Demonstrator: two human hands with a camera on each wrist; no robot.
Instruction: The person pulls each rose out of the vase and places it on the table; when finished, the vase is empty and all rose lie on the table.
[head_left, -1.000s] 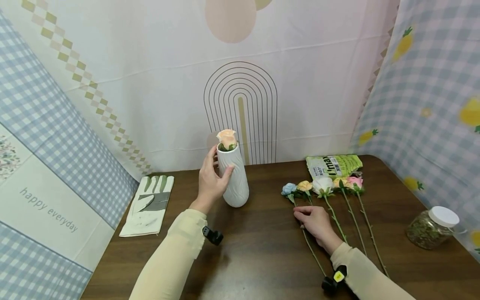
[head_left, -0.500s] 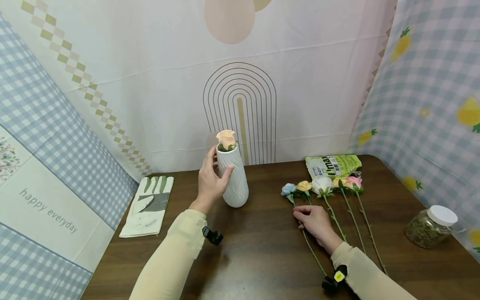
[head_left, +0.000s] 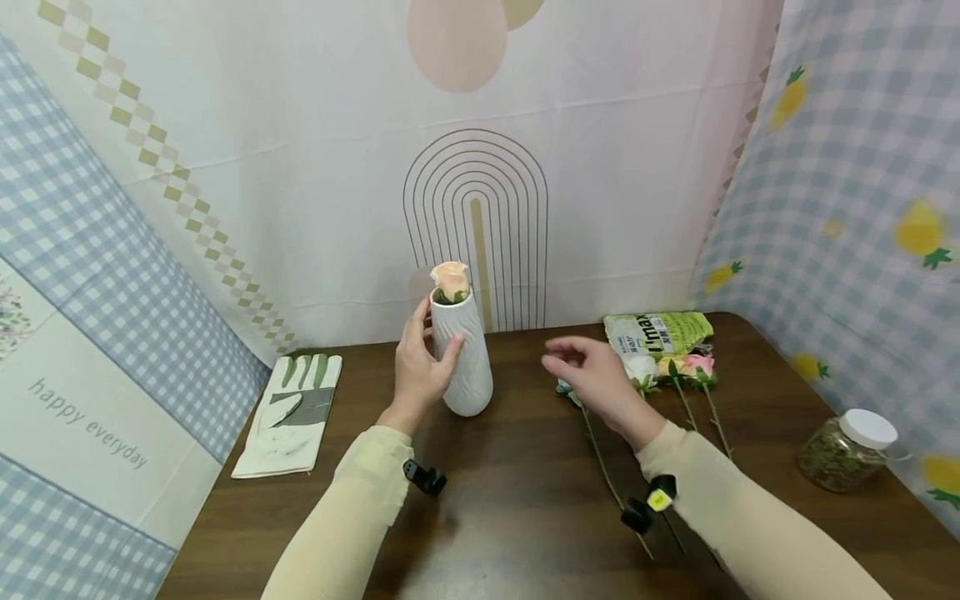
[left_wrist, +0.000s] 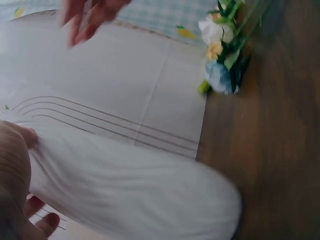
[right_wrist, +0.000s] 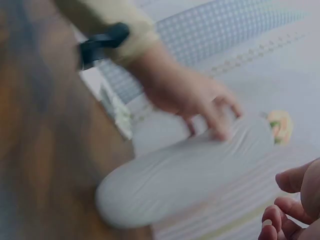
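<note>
A white vase (head_left: 463, 358) with wavy ridges stands on the table, a peach rose (head_left: 450, 281) showing just above its rim. My left hand (head_left: 422, 358) grips the vase by its upper part, thumb in front and fingers round the far side. Raised between the vase and the row of flowers, my right hand (head_left: 596, 379) has loosely bent fingers with nothing between them. Below it a blue flower (left_wrist: 220, 76) lies on the table, partly covered by the hand in the head view. Beside it lie a white rose (head_left: 640, 367) and a pink rose (head_left: 699, 365), with yellow ones among them.
Behind the flower heads lies a green and white packet (head_left: 660, 332). A jar (head_left: 840, 458) of dried green bits with a white lid stands at the right. At the left lies a white and grey glove (head_left: 288, 417). Printed cloth (head_left: 337, 167) hangs behind the table.
My right hand has left the blue flower's stem and moved up and left, toward the vase. The stem stays on the table. My left hand keeps its hold on the vase.
</note>
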